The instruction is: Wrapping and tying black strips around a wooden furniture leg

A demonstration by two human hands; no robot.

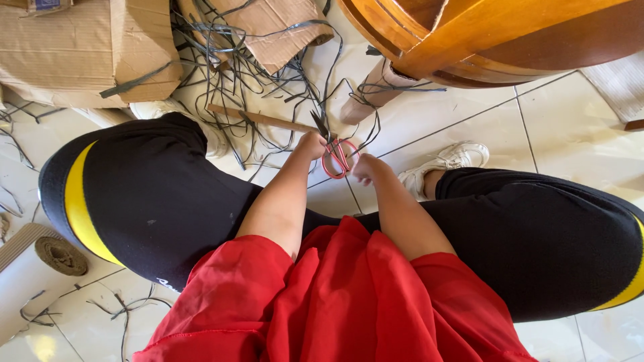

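Note:
Red-handled scissors [339, 159] are held above the tiled floor, between my knees, with their dark blades pointing up and to the left. My left hand [310, 145] is closed against the left side of the handles, near the pivot. My right hand [365, 167] is closed on the right handle loop. A thin dark strip [367, 134] runs from the scissors toward the table leg. Just beyond the blades a wooden stick [263, 119] lies among the strips. Both palms are hidden from me.
A tangle of dark strips [228, 60] covers the floor ahead, between the cardboard boxes [80, 53] and the wooden table [483, 33] with its wrapped leg [376, 90]. A cardboard roll [40, 268] lies at the left. My white shoe [449, 161] rests at the right.

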